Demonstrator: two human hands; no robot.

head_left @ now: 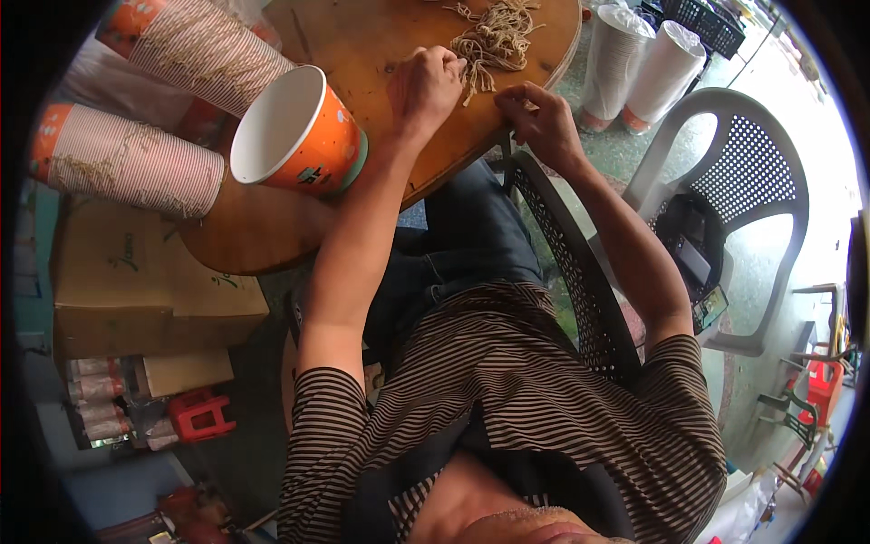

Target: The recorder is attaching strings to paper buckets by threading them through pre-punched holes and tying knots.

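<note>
A tangled pile of thin beige strings (497, 43) lies on the round brown wooden table. Just left of it is my left hand (428, 89), its fingers curled closed; whatever they pinch, if anything, is too small to make out. My right hand (544, 122) hovers by the table's right edge, thumb and fingers drawn together, and its grip is equally unclear. Beside my left forearm stands a large orange paper bucket (313, 145) with a white rim and an open top. Loose strings lie over two long stacks of nested paper buckets, one upper (213, 59) and one lower (136, 163).
The table (362, 32) curves around in front of me. Cardboard boxes (118, 272) and a red stool (201, 414) are at left. To the right stand plastic-wrapped bucket stacks (616, 63) and a grey plastic chair (788, 172) with a black bag (689, 236) on it.
</note>
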